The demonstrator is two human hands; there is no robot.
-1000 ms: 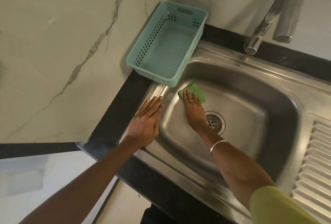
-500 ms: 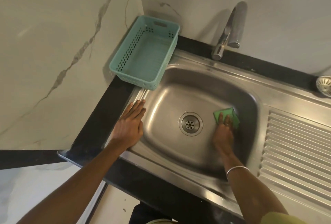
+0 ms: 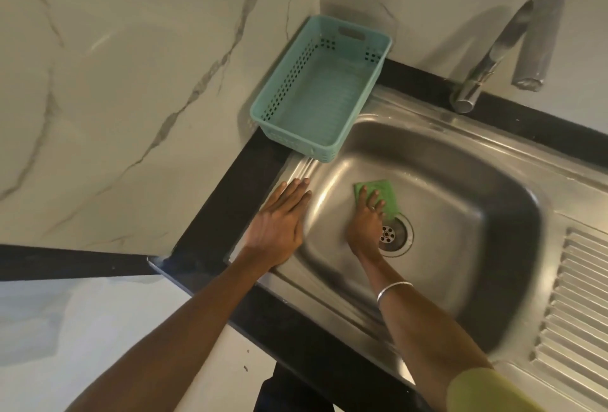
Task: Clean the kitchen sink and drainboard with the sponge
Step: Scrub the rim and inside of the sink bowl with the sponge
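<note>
A stainless steel sink (image 3: 467,188) fills the middle of the view, with its round drain (image 3: 393,234) near the basin's centre. A green sponge (image 3: 381,192) lies flat on the basin floor, up and left of the drain. My right hand (image 3: 365,222) presses on the sponge with straight fingers. My left hand (image 3: 279,224) rests flat, fingers together, on the sink's left rim. The ridged drainboard (image 3: 579,306) runs along the right edge.
A teal plastic basket (image 3: 320,95) sits at the back left corner, overhanging the sink rim. A chrome tap (image 3: 503,49) arches over the back right. A black counter edge (image 3: 214,214) borders the sink; marble walls stand behind and to the left.
My right hand has swept the sponge from the basin's right side back across to the left of the drain. My left hand stays on the rim.
</note>
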